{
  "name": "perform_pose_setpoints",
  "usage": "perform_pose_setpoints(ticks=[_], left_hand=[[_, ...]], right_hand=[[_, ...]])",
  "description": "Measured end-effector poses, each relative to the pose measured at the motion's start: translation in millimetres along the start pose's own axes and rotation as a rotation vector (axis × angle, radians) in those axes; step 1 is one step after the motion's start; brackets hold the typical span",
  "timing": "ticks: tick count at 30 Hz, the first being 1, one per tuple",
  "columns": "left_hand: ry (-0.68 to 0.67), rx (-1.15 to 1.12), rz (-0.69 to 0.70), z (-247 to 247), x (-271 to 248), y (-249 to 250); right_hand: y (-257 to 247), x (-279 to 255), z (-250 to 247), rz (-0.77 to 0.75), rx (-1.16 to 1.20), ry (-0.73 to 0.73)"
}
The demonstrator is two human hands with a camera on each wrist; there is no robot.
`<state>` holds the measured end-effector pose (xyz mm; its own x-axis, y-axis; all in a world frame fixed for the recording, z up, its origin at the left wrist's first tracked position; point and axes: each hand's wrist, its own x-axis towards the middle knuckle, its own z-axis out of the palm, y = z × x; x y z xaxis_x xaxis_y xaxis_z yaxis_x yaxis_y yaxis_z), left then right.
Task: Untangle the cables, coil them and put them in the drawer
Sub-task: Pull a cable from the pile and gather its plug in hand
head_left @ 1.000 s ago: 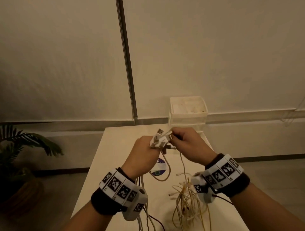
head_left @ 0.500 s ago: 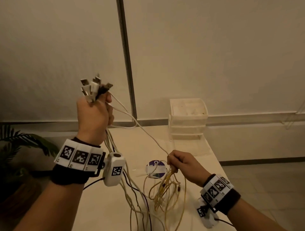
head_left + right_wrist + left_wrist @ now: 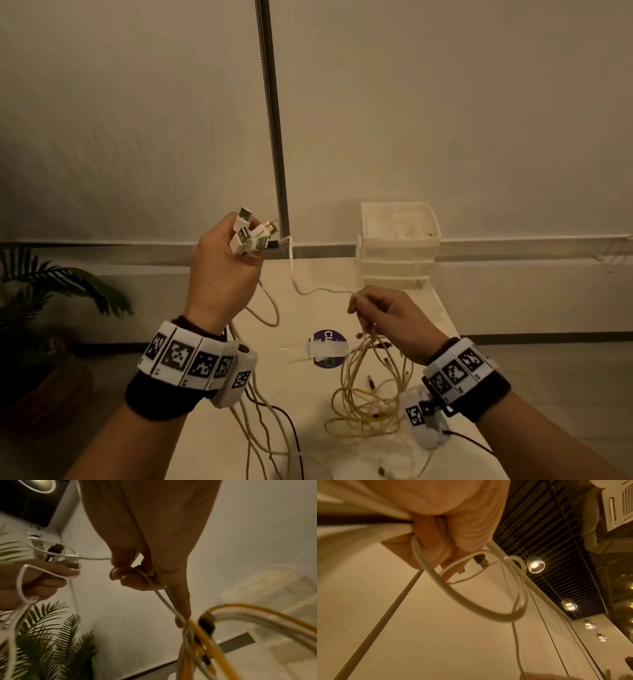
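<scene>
- The left hand point(image 3: 222, 270) is fisted round a bunch of plug ends point(image 3: 251, 233), held up above the table point(image 3: 212, 442); the right hand point(image 3: 387, 318) pinches one white cable point(image 3: 301, 287) running from that bunch.
- Below it hangs the yellowish tangle point(image 3: 370, 387) (unsorted, by the look of it); nothing is coiled.
- The drawer unit point(image 3: 397, 246) stands at the table's far edge; I judge the task barely begun.
</scene>
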<state>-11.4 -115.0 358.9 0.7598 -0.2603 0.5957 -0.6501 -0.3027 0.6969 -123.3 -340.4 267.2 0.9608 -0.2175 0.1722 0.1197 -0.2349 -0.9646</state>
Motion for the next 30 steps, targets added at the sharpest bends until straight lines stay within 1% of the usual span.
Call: perform_pose_setpoints(ticks=[1,2,4,6,8,10,11,13,15,16,18,20,22,24,27,30], left_hand=[[0.009,-0.001,-0.004,-0.5,1.4,-0.3],[0.021,-0.016,-0.021,-2.0,3.8,-1.6],[0.031,-0.08,-0.097,-4.8,9.2,-3.9],[0.001,-0.147,-0.166,-8.0,11.8,-5.4],[0.007,-0.215,-0.209,-12.3,12.5,-4.9],[0.015,-0.299,-0.206,-16.6,11.9,0.0],[-0.015,-0.333,-0.166,-17.3,10.5,5.1],[-0.156,-0.35,-0.008,-13.1,4.3,21.2],[-0.343,-0.322,0.135,-0.6,-4.6,35.9],[-0.42,-0.298,0.179,8.3,-8.0,40.4],[-0.509,-0.186,0.188,31.3,-10.6,41.2],[-0.545,-0.005,0.146,53.1,-10.0,37.0],[-0.572,0.138,0.123,68.7,-10.2,31.9],[-0.577,0.201,0.136,75.1,-9.5,27.3],[-0.559,0.249,0.144,73.8,-5.5,23.8],[-0.475,0.241,0.124,70.4,-1.4,24.9]], right_hand=[[1.4,3.2,-0.3,0.016,-0.016,0.026],[4.8,7.3,-1.5,0.045,-0.002,0.09],[15.5,13.1,-8.2,0.112,0.111,0.252],[24.3,14.5,-15.9,0.152,0.213,0.365],[29.6,12.2,-23.1,0.169,0.203,0.399],[30.5,8.2,-25.9,0.17,0.186,0.342],[29.2,7.4,-25.6,0.166,0.192,0.306],[21.5,8.1,-22.1,0.143,0.179,0.241],[10.2,10.7,-16.1,0.097,0.109,0.169],[3.6,11.4,-13.0,0.069,0.054,0.132],[-12.4,13.5,-9.1,0.001,-0.041,0.05],[-24.6,17.2,-7.8,-0.043,-0.046,-0.021],[-32.5,20.4,-9.8,-0.067,-0.007,-0.034],[-36.4,21.0,-12.0,-0.066,-0.018,-0.021],[-31.5,17.8,-10.3,-0.023,-0.026,-0.007],[-23.8,16.5,-9.2,0.019,0.073,0.007]])
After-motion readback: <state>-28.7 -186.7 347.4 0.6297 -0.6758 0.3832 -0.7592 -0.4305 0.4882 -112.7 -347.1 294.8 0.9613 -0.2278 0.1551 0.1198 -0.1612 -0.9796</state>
